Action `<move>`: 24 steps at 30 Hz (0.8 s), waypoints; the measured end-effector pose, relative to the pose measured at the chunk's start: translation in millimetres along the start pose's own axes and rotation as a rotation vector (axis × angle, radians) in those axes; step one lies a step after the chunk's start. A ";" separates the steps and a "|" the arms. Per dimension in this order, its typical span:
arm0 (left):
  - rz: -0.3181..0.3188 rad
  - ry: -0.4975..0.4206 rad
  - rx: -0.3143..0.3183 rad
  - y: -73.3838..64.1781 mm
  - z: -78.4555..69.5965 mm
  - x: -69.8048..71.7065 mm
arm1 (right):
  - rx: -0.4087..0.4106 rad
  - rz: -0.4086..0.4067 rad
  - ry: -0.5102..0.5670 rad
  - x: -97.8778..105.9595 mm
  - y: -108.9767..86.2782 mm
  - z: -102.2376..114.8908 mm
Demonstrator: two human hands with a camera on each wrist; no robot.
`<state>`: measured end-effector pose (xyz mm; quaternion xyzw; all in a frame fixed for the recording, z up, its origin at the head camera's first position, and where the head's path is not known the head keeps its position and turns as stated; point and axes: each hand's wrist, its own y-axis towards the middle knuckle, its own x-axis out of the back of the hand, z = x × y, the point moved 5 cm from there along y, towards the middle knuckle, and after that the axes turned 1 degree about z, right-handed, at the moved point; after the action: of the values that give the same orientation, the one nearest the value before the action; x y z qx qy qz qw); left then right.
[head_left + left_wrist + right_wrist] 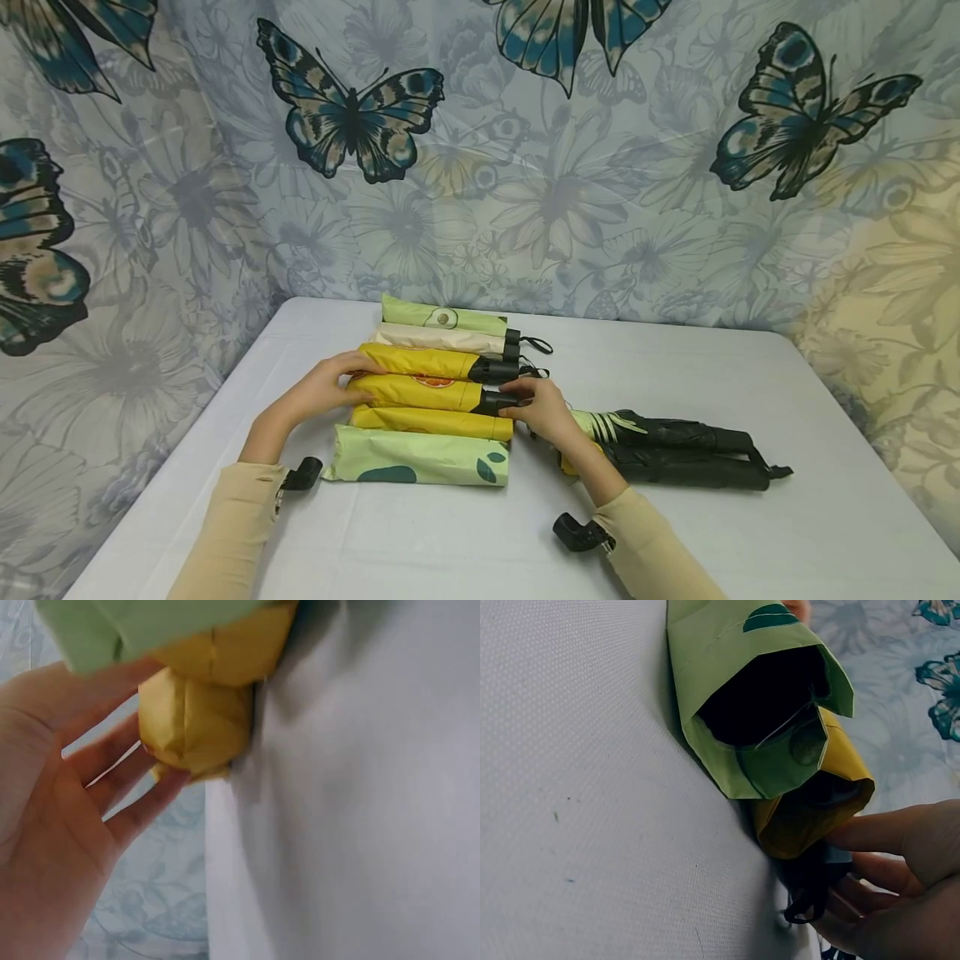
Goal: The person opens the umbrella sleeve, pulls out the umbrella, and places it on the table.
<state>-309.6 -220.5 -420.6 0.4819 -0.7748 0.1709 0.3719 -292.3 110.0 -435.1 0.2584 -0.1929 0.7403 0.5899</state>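
A yellow umbrella in its cover, with a fruit-slice print and a black handle, lies in a row of umbrellas and sleeves. My left hand holds its left end, thumb on the near side and fingers on the far side. At the other end my right hand pinches the black handle. Directly in front lie a yellow sleeve and a light green sleeve with dark green shapes. The right wrist view shows the green sleeve's mouth gaping, dark inside.
Behind are another yellow umbrella, a cream umbrella and a green avocado-print one. To the right lie black folded umbrellas with some green and yellow fabric. A white cloth covers the table; a butterfly-print backdrop stands behind.
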 end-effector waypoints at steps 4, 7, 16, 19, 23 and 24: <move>0.004 -0.034 0.007 -1.9 7.4 0.6 | 0.004 0.003 0.014 0.1 0.8 0.4; 0.009 -0.040 0.003 -1.4 10.2 0.0 | 0.000 0.005 0.021 0.0 1.9 -0.4; 0.018 -0.038 0.002 -0.4 11.6 0.2 | -0.076 0.045 0.091 0.5 1.0 -2.3; 0.016 -0.041 0.005 -0.3 12.9 0.3 | -0.109 0.060 0.130 0.5 0.4 -2.8; 0.015 -0.051 0.008 -0.3 14.0 0.1 | -0.124 0.069 0.170 1.1 0.1 -3.0; 0.016 -0.055 0.009 -0.5 14.0 0.1 | -0.123 0.069 0.178 1.3 0.0 -3.1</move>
<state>-314.9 -229.5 -429.9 0.4819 -0.7877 0.1639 0.3470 -293.0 112.8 -436.8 0.1480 -0.1935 0.7672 0.5934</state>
